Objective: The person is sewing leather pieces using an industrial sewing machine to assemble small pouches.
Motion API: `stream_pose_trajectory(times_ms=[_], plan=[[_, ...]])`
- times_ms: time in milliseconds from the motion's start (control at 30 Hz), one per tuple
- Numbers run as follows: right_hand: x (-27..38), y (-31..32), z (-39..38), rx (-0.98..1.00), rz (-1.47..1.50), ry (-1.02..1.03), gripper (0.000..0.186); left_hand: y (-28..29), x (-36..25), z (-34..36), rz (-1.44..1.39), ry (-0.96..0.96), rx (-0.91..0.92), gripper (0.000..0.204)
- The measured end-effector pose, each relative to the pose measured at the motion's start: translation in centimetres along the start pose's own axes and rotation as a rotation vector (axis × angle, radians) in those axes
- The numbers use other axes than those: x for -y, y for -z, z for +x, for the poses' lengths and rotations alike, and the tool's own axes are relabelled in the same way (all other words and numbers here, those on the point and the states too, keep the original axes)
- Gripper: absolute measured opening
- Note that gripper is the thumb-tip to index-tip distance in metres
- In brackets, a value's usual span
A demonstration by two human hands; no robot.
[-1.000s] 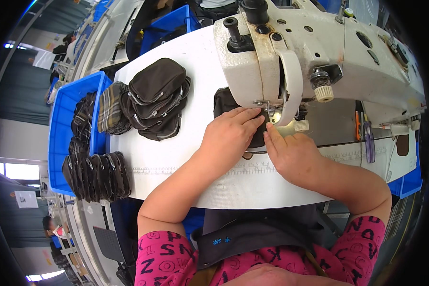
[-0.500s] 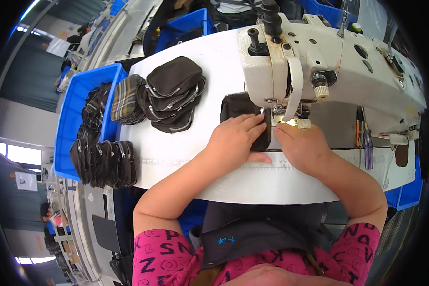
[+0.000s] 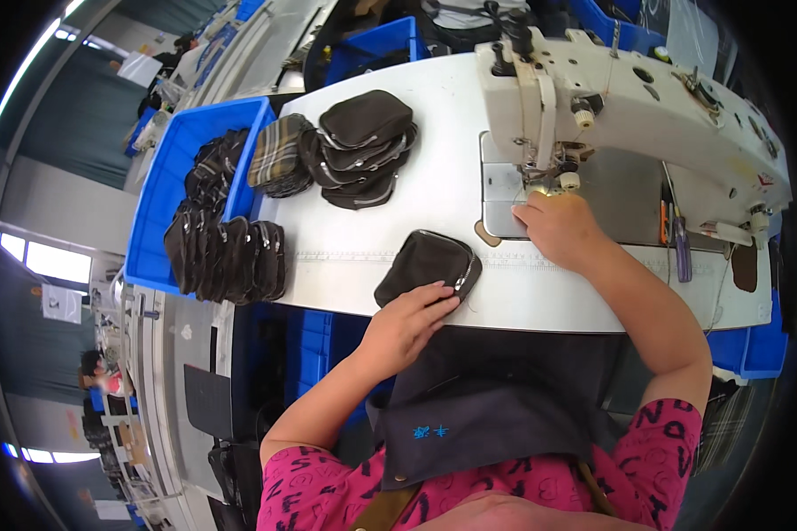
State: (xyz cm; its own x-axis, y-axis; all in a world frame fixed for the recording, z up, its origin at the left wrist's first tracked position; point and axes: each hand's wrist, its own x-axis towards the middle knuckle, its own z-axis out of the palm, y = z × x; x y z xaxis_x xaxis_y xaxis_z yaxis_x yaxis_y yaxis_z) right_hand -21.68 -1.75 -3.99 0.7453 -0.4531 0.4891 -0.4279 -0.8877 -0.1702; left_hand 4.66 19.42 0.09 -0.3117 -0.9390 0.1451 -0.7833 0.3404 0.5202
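Note:
A dark brown zippered pouch (image 3: 419, 261) lies near the front edge of the white table, with my left hand (image 3: 406, 326) gripping its lower side, fingers over the top. My right hand (image 3: 553, 230) is curled at the metal plate (image 3: 503, 181) below the needle and presser foot of the white sewing machine (image 3: 638, 133); what its fingers hold is too small to make out. Left of the machine sit a stack of similar pouches (image 3: 363, 124) and a pile of plaid pieces (image 3: 276, 155).
A blue bin (image 3: 155, 221) holds dark pieces, with a row of pouches (image 3: 239, 257) at its front. Right of my right hand lie a purple-handled screwdriver (image 3: 682, 252) and an orange tool (image 3: 664, 221). A co-worker (image 3: 106, 380) is at the far left.
The pouch under the needle has come out toward me and left, moved with my left hand. My right hand has moved up and right, staying by the needle. The view has shifted.

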Motion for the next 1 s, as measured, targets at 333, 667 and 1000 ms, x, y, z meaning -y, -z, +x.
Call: stream_pose_trajectory(times_ms=[333,667,1000], plan=[[3.0,1.5,1.8,0.205,-0.048,-0.01,0.017,3.8,-0.7,-2.7,-1.513,0.464,-0.581,0.051],[7.4,2.2,6.2,0.175,1.451,-0.427,0.044,3.8,-0.6,-1.9,-1.536,0.408,-0.549,0.05],[6.7,1.1,4.5,0.243,1.362,-0.459,0.033,2.6,0.0,0.1,-1.494,0.463,-0.543,0.05]])
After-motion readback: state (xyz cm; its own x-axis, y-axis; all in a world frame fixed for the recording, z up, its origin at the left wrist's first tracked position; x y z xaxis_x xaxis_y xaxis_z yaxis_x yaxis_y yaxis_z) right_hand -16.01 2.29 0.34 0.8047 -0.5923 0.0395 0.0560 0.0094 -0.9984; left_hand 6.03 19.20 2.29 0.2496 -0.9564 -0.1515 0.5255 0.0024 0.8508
